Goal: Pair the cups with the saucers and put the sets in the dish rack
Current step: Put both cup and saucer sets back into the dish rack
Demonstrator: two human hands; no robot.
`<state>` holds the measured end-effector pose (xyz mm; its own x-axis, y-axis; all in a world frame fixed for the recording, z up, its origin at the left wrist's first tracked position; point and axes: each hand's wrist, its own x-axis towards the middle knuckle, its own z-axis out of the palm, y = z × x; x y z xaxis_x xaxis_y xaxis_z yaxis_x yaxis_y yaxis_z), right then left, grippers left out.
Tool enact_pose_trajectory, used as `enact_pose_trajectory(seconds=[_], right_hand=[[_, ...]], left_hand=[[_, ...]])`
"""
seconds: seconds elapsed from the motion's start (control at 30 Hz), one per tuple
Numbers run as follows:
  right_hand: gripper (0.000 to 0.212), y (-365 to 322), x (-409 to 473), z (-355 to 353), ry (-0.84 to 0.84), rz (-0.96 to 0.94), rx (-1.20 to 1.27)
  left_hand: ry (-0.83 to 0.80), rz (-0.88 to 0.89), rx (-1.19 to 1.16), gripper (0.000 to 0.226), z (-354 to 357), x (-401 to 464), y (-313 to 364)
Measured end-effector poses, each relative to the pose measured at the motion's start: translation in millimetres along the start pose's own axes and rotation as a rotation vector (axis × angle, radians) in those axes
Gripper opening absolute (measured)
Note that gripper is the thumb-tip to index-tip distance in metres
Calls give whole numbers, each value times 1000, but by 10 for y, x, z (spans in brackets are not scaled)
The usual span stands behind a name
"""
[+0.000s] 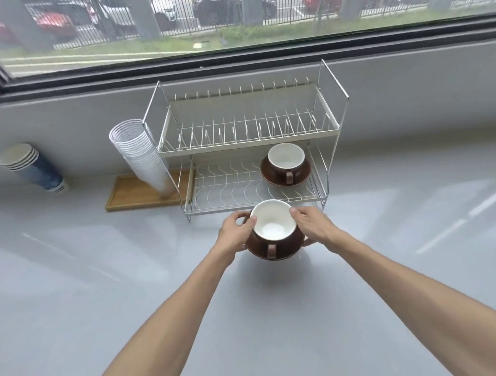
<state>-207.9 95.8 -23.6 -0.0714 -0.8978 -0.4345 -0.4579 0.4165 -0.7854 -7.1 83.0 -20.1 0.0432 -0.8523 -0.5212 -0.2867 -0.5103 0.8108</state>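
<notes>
On the rack's (pixel 247 147) lower shelf, right side, one cup (pixel 286 160) sits on its saucer (pixel 272 178): first set done. A second cup (pixel 273 221) stands on a second saucer (pixel 257 252), carried just in front of the rack above the bench (pixel 102 281). Left hand (pixel 235 235) and right hand (pixel 315 227) grip the saucer's edges, thumbs at the cup rim. Remaining: shelve this set; no other cups seen.

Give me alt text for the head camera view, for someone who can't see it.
Two bare hands, left hand and right hand, hold a brown cup on its brown saucer just in front of a two-tier wire dish rack on a grey counter under a window. A matching cup-and-saucer set already sits on the right of the rack's lower shelf.
</notes>
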Motion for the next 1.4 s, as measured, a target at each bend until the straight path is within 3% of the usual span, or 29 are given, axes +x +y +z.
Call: enact_pose_trajectory(seconds=[0.63, 0.87, 1.0, 1.13, 1.4], right_hand=[[44, -940, 1067, 442, 29, -56, -9], [46, -1090, 1420, 500, 60, -113, -32], [49, -1114, 1586, 538, 51, -93, -30], [60, -1158, 1720, 577, 29, -70, 10], [17, -1196, 1951, 713, 9, -86, 113]], left_hand=[[176, 1, -112, 29, -757, 1016, 586], [166, 19, -135, 22, -859, 1371, 683], [199, -12, -107, 53, -870, 1553, 692], [203, -43, -134, 62, -888, 1666, 699], [233, -45, -246, 24, -927, 1742, 738]])
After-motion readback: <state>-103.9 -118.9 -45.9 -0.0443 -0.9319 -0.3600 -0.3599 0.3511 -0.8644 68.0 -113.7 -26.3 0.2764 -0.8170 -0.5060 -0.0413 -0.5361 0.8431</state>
